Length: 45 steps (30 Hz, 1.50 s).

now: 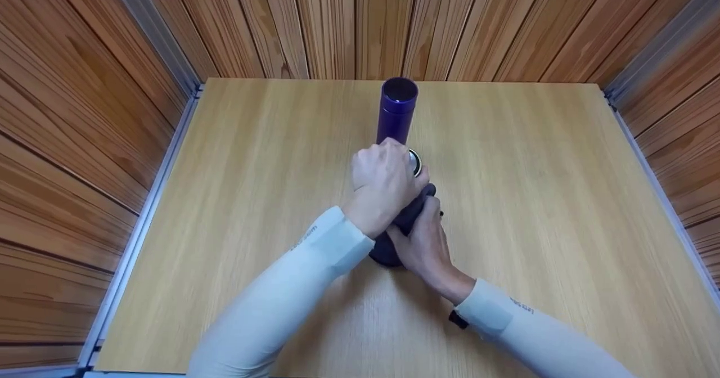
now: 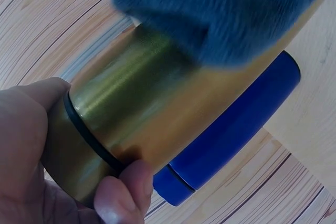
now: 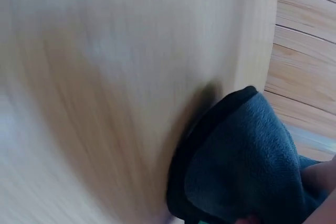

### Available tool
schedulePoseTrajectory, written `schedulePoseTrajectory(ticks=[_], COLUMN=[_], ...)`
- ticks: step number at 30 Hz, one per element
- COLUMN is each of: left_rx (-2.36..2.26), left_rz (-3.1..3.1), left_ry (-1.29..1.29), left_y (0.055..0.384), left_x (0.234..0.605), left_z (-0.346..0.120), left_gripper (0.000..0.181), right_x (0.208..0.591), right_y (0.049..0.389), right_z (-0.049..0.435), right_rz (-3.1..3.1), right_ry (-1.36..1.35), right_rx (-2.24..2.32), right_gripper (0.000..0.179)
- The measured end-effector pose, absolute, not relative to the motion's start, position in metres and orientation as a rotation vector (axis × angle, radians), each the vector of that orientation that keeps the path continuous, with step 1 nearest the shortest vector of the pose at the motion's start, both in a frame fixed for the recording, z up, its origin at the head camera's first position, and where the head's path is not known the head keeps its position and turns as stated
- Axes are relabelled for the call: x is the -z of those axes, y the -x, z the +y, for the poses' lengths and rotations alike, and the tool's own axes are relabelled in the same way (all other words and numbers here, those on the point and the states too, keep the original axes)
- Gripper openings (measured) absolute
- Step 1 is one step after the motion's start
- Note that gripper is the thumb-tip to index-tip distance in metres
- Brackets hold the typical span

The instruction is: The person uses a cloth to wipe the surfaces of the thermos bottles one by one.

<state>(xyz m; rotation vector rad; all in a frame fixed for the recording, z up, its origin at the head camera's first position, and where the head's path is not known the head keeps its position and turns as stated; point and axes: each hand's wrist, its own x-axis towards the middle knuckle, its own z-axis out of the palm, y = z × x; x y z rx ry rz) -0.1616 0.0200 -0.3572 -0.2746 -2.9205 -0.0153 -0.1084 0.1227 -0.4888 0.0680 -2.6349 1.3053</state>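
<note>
My left hand (image 1: 382,178) grips the cap end of a gold thermos flask (image 2: 142,103), thumb and fingers curled around it near a black ring. In the head view that hand hides most of the flask; a round, shiny end (image 1: 415,163) shows beside it. My right hand (image 1: 430,248) holds a dark blue-grey fuzzy cloth (image 2: 220,19) against the flask's body. The cloth's dark-edged fold (image 3: 241,156) hangs close over the table in the right wrist view. Just beyond my left hand, a purple-blue thermos flask (image 1: 395,116) stands upright.
The light wooden table (image 1: 270,158) spreads on all sides of my hands. Wood-panelled walls (image 1: 382,23) rise behind it and at both sides, with grey metal rails (image 1: 152,198) along the side edges.
</note>
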Motion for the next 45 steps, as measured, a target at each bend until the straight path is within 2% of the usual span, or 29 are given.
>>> schedulePoseTrajectory(ticks=[6,15,20,27,37,45], left_rx=[0.007,0.012,0.021,0.048,0.022,-0.003], left_rz=[-2.937,-2.951,-2.930,-2.931,-2.955,-2.939], left_ry=[0.282,0.288,0.276,0.286,0.291,0.307], left_y=[0.162,0.161,0.161,0.161,0.163,0.162], left_x=[0.355,0.357,0.356,0.356,0.357,0.359], left_z=[0.019,0.020,0.022,0.021,0.021,0.018], left_gripper=[0.059,0.059,0.056,0.053,0.059,0.063], right_x=[0.483,0.504,0.511,0.519,0.514,0.508], right_y=[0.119,0.124,0.124,0.124,0.135,0.147], right_z=[0.115,0.115,0.120,0.129,0.152,0.170], right_rz=[-2.474,-2.601,-2.692,-2.717,-2.827,-2.818], right_ry=[-0.075,0.034,-0.025,-0.187,-0.311,-0.246], right_rx=[-1.251,-1.288,-1.200,-1.079,-0.940,-1.328], right_gripper=[0.076,0.097,0.100,0.080,0.058,0.048])
